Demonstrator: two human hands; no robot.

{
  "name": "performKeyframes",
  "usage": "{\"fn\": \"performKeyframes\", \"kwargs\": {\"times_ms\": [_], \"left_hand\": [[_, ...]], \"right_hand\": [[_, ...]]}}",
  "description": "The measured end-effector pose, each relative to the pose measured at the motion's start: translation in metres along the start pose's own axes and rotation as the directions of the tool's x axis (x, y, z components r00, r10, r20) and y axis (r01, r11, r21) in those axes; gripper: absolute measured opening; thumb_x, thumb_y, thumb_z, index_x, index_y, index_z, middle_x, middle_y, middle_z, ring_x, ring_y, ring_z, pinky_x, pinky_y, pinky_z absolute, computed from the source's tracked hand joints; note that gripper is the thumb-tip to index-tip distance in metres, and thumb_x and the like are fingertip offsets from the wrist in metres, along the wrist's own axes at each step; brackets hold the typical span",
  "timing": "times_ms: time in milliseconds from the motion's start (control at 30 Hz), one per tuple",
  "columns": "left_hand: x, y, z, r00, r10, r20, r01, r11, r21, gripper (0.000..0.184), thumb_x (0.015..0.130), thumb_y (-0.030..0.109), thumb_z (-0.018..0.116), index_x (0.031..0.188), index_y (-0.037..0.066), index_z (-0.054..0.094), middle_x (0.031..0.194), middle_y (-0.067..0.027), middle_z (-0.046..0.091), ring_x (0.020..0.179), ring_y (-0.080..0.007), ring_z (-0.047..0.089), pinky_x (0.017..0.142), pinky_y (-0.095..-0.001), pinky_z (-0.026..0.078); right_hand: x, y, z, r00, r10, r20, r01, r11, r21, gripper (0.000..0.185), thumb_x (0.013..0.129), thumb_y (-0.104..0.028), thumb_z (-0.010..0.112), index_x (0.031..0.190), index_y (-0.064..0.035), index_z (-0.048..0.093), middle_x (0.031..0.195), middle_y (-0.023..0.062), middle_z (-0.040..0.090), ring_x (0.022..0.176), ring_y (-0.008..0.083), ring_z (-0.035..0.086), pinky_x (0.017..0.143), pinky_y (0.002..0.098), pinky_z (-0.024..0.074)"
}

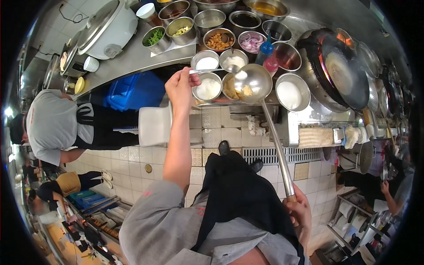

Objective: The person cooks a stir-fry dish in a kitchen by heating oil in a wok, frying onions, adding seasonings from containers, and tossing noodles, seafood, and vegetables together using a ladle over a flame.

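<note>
Left hand [181,84] pinches a spoon [207,70] and right hand [300,207] grips a ladle [270,128] beside crowded metal bowls [305,99].
The spoon's tip lies near the ladle's bowl, whether touching I cannot tell; yellowish paste [246,91] shows at the ladle's lower lip. Around it, bowls stand nearly rim to rim along the front edge of the counter [132,64], with narrow gaps. The ladle's long handle slants past that edge, above tiled floor [215,123] and a drain grate [291,155]. A wok [346,73] bounds the right; a white stool [154,126] and blue bin [137,90] bound the left.
</note>
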State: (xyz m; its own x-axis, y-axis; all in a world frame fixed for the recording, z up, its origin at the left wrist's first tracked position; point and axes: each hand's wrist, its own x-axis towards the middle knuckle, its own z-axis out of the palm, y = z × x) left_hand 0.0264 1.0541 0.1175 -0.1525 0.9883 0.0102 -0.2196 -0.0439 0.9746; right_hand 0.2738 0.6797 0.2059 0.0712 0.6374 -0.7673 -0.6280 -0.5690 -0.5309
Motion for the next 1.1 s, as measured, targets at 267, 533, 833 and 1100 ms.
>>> {"fn": "performKeyframes", "kwargs": {"times_ms": [267, 533, 833, 1100], "left_hand": [[-0.017, -0.065, -0.040, 0.955, 0.295, 0.014, -0.239, 0.744, 0.624, 0.026, 0.092, 0.016, 0.055, 0.084, -0.006, 0.065, 0.065, -0.0074, 0.063, 0.056, -0.0104, 0.059, 0.053, -0.0259, 0.049], [-0.012, -0.090, -0.041, 0.989, 0.035, -0.145, 0.024, 0.924, 0.383, 0.027, 0.093, 0.015, 0.054, 0.087, -0.009, 0.063, 0.067, -0.0121, 0.064, 0.058, -0.0163, 0.063, 0.052, -0.0274, 0.051], [-0.004, -0.062, -0.070, 0.957, -0.125, -0.264, 0.139, 0.990, 0.038, 0.023, 0.093, 0.012, 0.052, 0.088, -0.009, 0.061, 0.074, -0.0134, 0.063, 0.059, -0.0166, 0.061, 0.052, -0.0292, 0.054], [0.004, -0.010, -0.057, 0.957, 0.115, -0.267, -0.104, 0.993, 0.052, 0.024, 0.093, 0.015, 0.054, 0.088, -0.007, 0.062, 0.071, -0.0094, 0.062, 0.058, -0.0133, 0.059, 0.054, -0.0265, 0.052]], "right_hand": [[0.006, 0.003, 0.001, 0.999, -0.015, 0.051, 0.017, 0.999, -0.039, 0.081, 0.067, -0.008, 0.064, 0.142, -0.0033, 0.033, 0.061, 0.0029, 0.048, 0.038, 0.0067, 0.040, 0.031, 0.0173, 0.0332], [0.003, 0.001, 0.003, 0.998, -0.025, 0.056, 0.027, 0.999, -0.024, 0.079, 0.069, -0.005, 0.062, 0.141, -0.0020, 0.032, 0.058, 0.0036, 0.047, 0.035, 0.0070, 0.038, 0.030, 0.0176, 0.0317], [0.009, -0.001, 0.005, 0.998, -0.024, 0.050, 0.025, 0.999, -0.027, 0.080, 0.067, -0.003, 0.064, 0.141, -0.0016, 0.032, 0.062, 0.0045, 0.049, 0.039, 0.0070, 0.040, 0.031, 0.0172, 0.0330], [0.019, -0.007, 0.008, 0.989, 0.039, 0.146, -0.059, 0.989, 0.138, 0.079, 0.067, -0.001, 0.062, 0.141, -0.0023, 0.033, 0.061, 0.0080, 0.047, 0.037, 0.0080, 0.039, 0.030, 0.0190, 0.0316]]}}
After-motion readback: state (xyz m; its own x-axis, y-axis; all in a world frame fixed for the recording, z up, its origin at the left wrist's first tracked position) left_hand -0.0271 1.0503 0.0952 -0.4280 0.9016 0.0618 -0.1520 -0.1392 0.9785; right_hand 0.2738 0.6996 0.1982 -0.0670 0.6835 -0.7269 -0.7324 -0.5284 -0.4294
